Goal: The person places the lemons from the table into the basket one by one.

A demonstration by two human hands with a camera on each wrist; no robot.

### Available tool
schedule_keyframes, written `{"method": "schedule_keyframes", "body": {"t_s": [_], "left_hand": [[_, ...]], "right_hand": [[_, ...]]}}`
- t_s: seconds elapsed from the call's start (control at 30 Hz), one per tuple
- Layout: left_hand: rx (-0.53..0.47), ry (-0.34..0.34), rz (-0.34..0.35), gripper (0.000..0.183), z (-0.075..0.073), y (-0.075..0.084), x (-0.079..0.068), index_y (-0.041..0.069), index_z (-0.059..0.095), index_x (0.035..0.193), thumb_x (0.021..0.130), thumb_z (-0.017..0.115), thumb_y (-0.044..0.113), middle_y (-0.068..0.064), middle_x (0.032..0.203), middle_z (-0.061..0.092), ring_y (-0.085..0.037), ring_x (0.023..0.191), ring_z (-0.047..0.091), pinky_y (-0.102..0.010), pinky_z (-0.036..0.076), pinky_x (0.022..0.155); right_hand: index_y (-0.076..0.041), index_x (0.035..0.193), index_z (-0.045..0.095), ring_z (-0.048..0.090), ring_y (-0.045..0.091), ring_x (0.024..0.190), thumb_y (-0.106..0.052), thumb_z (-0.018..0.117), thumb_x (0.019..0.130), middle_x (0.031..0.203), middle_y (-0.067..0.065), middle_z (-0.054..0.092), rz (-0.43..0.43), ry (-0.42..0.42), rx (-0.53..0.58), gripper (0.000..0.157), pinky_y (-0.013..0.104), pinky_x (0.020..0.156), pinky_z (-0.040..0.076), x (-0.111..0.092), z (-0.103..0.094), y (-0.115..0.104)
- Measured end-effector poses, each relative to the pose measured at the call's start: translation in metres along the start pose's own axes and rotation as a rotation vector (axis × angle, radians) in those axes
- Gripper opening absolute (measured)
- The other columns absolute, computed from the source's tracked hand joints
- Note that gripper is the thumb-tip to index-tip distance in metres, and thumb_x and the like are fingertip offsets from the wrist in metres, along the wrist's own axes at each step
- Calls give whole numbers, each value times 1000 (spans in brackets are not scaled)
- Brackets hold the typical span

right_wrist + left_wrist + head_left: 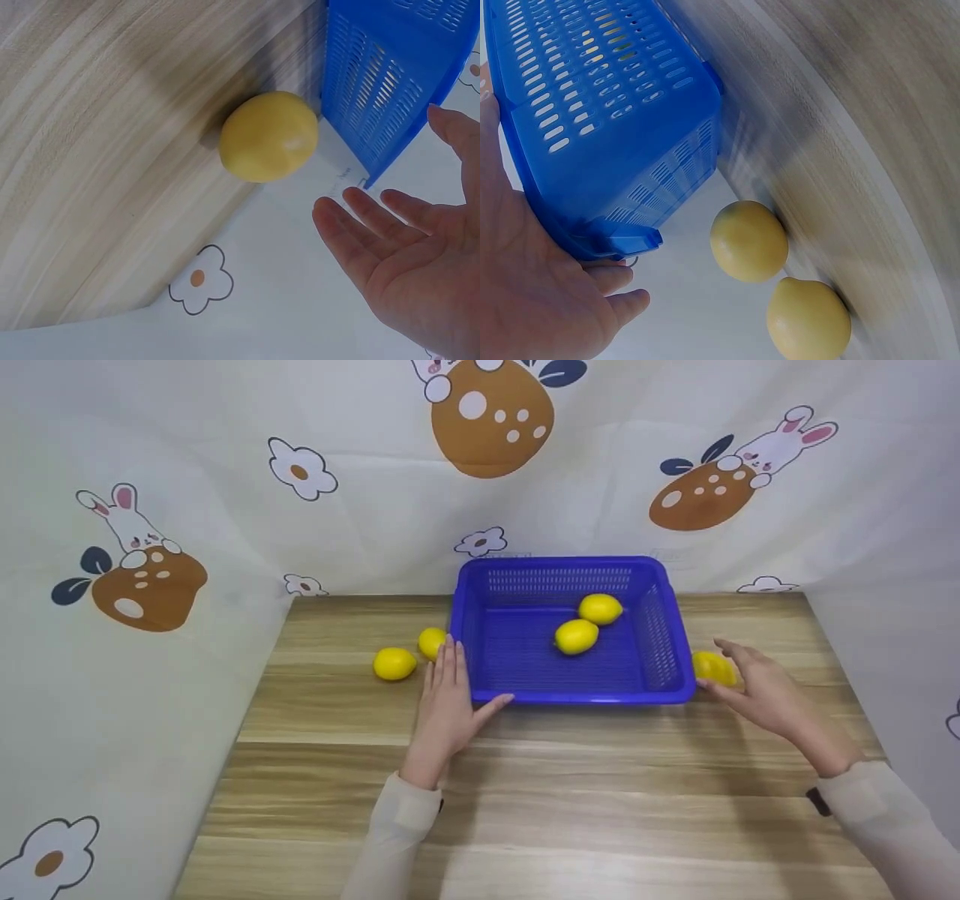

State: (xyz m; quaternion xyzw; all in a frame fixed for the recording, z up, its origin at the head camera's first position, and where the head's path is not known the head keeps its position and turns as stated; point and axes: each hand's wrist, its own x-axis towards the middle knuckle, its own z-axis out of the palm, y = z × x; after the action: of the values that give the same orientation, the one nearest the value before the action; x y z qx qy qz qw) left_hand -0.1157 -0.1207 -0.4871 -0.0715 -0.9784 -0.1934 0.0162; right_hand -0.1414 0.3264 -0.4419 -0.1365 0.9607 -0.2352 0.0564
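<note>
A blue plastic basket [577, 698] with slotted walls stands upright on the wooden table, with two lemons [576, 637] inside. My left hand [448, 699] lies with straight fingers along the basket's left rim, its thumb spread out over the front corner. Just left of the basket are two more lemons [394, 664], one partly covered by the fingers. On the right, my right hand [766, 691] is spread with nothing in its grasp, the thumb tip right at the basket's rim. A single lemon [268, 137] sits on the table between this hand and the basket's right wall.
The wooden table [570, 810] extends in front of the basket. A pale cloth [360, 532] printed with rabbits and flowers hangs behind the table and along both sides, close behind the basket's back wall.
</note>
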Motion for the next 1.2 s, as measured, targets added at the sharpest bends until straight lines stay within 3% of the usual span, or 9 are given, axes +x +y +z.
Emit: {"method": "schedule_keyframes", "body": {"t_s": [0.87,1.2], "left_hand": [[-10,0,-1,116,-2,0,0,-9,14,165,96,55,76,-28,174,6,-41,163,10,-56,12,132],[-24,0,-2,115,0,-1,0,-9,14,165,96,56,74,-28,174,5,-41,163,10,-55,12,132]], "right_hand": [[14,157,33,41,66,136,-28,69,103,151,47,39,15,-8,4,77,79,110,35,11,11,12],[16,156,33,47,65,128,-27,70,102,149,50,37,11,-13,-13,78,78,105,42,17,15,20]]}}
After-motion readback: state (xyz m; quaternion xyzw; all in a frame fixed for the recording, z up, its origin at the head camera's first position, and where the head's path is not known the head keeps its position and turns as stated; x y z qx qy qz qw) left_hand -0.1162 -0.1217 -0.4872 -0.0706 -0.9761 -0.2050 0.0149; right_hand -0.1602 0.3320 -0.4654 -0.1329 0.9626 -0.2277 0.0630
